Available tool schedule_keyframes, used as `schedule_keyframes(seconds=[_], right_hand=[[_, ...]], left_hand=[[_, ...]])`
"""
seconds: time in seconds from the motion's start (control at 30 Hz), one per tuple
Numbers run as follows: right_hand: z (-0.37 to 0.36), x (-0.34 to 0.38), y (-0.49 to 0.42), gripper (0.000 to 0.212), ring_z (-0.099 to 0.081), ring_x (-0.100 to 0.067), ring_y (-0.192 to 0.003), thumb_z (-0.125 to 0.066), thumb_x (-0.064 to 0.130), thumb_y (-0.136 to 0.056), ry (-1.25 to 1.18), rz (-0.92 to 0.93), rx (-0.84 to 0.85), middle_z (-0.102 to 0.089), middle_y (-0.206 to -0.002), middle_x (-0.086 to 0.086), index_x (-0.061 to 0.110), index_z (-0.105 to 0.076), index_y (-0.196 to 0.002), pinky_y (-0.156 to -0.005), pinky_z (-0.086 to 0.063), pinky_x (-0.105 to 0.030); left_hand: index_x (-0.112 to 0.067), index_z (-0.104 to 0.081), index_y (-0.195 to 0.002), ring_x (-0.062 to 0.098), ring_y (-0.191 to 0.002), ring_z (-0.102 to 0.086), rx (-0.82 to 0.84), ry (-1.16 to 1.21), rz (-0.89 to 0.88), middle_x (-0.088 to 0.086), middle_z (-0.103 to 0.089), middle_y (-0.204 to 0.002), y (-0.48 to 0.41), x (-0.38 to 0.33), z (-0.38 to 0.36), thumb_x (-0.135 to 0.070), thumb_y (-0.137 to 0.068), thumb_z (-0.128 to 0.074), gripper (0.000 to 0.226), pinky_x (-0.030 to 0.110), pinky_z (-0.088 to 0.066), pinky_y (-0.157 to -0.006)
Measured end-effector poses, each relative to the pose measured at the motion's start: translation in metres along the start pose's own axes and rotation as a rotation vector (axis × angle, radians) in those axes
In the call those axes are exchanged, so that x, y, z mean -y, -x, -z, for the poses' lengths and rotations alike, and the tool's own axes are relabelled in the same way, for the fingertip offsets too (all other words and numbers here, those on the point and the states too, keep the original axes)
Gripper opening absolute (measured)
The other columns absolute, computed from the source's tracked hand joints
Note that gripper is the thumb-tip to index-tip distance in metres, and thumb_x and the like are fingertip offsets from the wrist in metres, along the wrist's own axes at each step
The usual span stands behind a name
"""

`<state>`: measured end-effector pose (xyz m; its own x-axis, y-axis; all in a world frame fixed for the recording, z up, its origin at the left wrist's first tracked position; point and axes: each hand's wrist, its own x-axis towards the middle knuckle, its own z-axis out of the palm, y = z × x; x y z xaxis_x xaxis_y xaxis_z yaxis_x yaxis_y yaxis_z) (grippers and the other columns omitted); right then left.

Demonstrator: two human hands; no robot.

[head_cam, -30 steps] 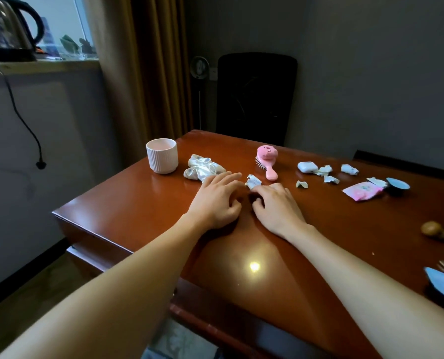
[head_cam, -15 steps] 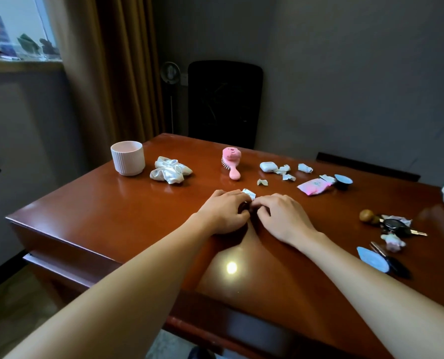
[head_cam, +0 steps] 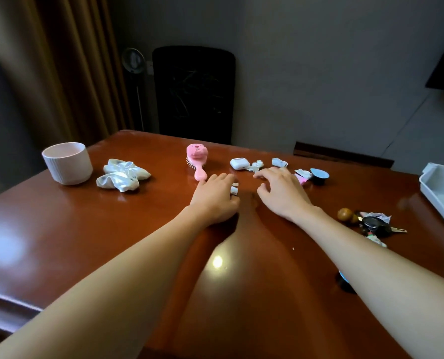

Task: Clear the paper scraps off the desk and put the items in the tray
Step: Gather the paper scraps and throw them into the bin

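My left hand (head_cam: pixel 215 198) lies on the brown desk (head_cam: pixel 60 229) with its fingers curled around a small white paper scrap (head_cam: pixel 234 189). My right hand (head_cam: pixel 280 193) hovers beside it, fingers spread and holding nothing, reaching toward more paper scraps (head_cam: pixel 279 162) near a white earbuds case (head_cam: pixel 239 163). A pink hairbrush (head_cam: pixel 197 160) lies just beyond my left hand. The white tray (head_cam: pixel 441 193) stands at the desk's right edge.
A pink ribbed cup (head_cam: pixel 67 163) and a white satin scrunchie (head_cam: pixel 122 174) sit at the left. A pink packet and a blue-topped cap (head_cam: pixel 318 176) lie past my right hand. Keys with a wooden ball (head_cam: pixel 371 224) lie at the right. A black chair (head_cam: pixel 193 94) stands behind the desk.
My right hand has opened and moved forward and right, away from my left hand. My left hand kept the scrap. The view has swung right, bringing the tray into sight.
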<state>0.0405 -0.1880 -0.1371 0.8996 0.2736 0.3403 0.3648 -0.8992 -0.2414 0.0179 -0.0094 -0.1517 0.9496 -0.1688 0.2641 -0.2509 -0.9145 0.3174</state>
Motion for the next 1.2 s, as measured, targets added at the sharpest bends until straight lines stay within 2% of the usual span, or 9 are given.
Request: schedule_keyframes(seconds=[0.1, 0.23, 0.43, 0.5, 0.63, 0.73, 0.87, 0.97, 1.2], right_hand=[[-0.002, -0.013, -0.02, 0.039, -0.038, -0.021, -0.134, -0.051, 0.024, -0.096, 0.014, -0.037, 0.012, -0.05, -0.142, 0.0, 0.023, -0.054, -0.135, -0.107, -0.037, -0.04], [-0.011, -0.026, -0.04, 0.056, -0.018, -0.024, -0.146, -0.052, 0.031, -0.095, 0.051, -0.079, 0.13, -0.03, -0.157, -0.001, 0.026, -0.037, -0.149, -0.114, -0.027, -0.047], [-0.024, -0.033, -0.069, 0.063, -0.004, -0.028, -0.151, -0.051, 0.038, -0.096, 0.1, -0.064, 0.19, -0.014, -0.164, -0.003, 0.03, -0.026, -0.154, -0.119, -0.017, -0.054], [-0.025, -0.035, -0.074, 0.063, -0.01, -0.029, -0.15, -0.05, 0.039, -0.096, 0.097, -0.082, 0.219, -0.018, -0.163, -0.003, 0.03, -0.027, -0.154, -0.118, -0.021, -0.053], [-0.025, -0.035, -0.069, 0.051, -0.044, -0.026, -0.132, -0.046, 0.037, -0.095, 0.006, -0.083, 0.256, -0.042, -0.151, 0.002, 0.03, -0.043, -0.146, -0.103, -0.044, -0.043], [-0.024, -0.032, -0.063, 0.043, -0.05, -0.023, -0.125, -0.047, 0.034, -0.096, -0.008, -0.057, 0.235, -0.047, -0.147, 0.002, 0.031, -0.05, -0.139, -0.096, -0.05, -0.038], [-0.018, -0.03, -0.054, 0.037, -0.051, -0.021, -0.122, -0.049, 0.032, -0.096, -0.001, -0.018, 0.246, -0.051, -0.142, 0.001, 0.031, -0.054, -0.133, -0.093, -0.048, -0.035], [-0.011, -0.033, -0.048, 0.041, -0.048, -0.021, -0.127, -0.049, 0.032, -0.096, -0.019, 0.007, 0.222, -0.049, -0.144, 0.003, 0.031, -0.051, -0.137, -0.098, -0.046, -0.036], [-0.004, -0.05, -0.056, 0.048, -0.03, -0.022, -0.144, -0.042, 0.04, -0.101, 0.059, -0.093, 0.135, -0.037, -0.155, 0.0, 0.027, -0.042, -0.146, -0.113, -0.03, -0.045]], left_hand=[[-0.019, -0.043, -0.14, 0.022, -0.118, -0.046, 0.0, -0.035, -0.003, 0.004, -0.052, -0.132, -0.013, 0.0, -0.004, -0.032, -0.094, -0.048, 0.049, 0.039, -0.041, -0.102], [-0.021, -0.041, -0.141, 0.02, -0.117, -0.041, -0.068, -0.057, -0.008, 0.001, -0.049, -0.131, -0.019, 0.005, -0.02, -0.033, -0.096, -0.042, 0.047, 0.039, -0.031, -0.104], [-0.024, -0.041, -0.141, 0.02, -0.118, -0.034, -0.118, -0.069, 0.003, 0.0, -0.04, -0.131, -0.023, 0.011, -0.029, -0.033, -0.095, -0.041, 0.048, 0.038, -0.027, -0.108], [-0.025, -0.044, -0.14, 0.021, -0.123, -0.03, -0.104, -0.077, -0.006, -0.001, -0.036, -0.137, -0.024, 0.011, -0.03, -0.033, -0.096, -0.04, 0.046, 0.04, -0.024, -0.11], [-0.028, -0.051, -0.136, 0.019, -0.139, -0.018, -0.06, -0.055, -0.004, -0.005, -0.026, -0.154, -0.026, 0.011, -0.032, -0.032, -0.096, -0.039, 0.042, 0.044, -0.014, -0.114], [-0.027, -0.053, -0.135, 0.016, -0.141, -0.023, -0.056, -0.027, 0.003, -0.008, -0.034, -0.154, -0.026, 0.01, -0.03, -0.028, -0.098, -0.037, 0.04, 0.043, -0.015, -0.113], [-0.025, -0.057, -0.131, 0.015, -0.136, -0.033, -0.074, -0.02, 0.01, -0.008, -0.045, -0.147, -0.023, 0.009, -0.028, -0.025, -0.1, -0.038, 0.036, 0.041, -0.021, -0.109], [-0.026, -0.059, -0.127, 0.015, -0.133, -0.036, -0.091, -0.012, 0.022, -0.007, -0.047, -0.144, -0.022, 0.008, -0.027, -0.026, -0.1, -0.04, 0.032, 0.04, -0.022, -0.109], [-0.027, -0.051, -0.135, 0.016, -0.142, -0.028, -0.115, -0.006, -0.002, -0.007, -0.034, -0.155, -0.023, 0.008, -0.028, -0.027, -0.1, -0.044, 0.036, 0.042, -0.021, -0.113]])
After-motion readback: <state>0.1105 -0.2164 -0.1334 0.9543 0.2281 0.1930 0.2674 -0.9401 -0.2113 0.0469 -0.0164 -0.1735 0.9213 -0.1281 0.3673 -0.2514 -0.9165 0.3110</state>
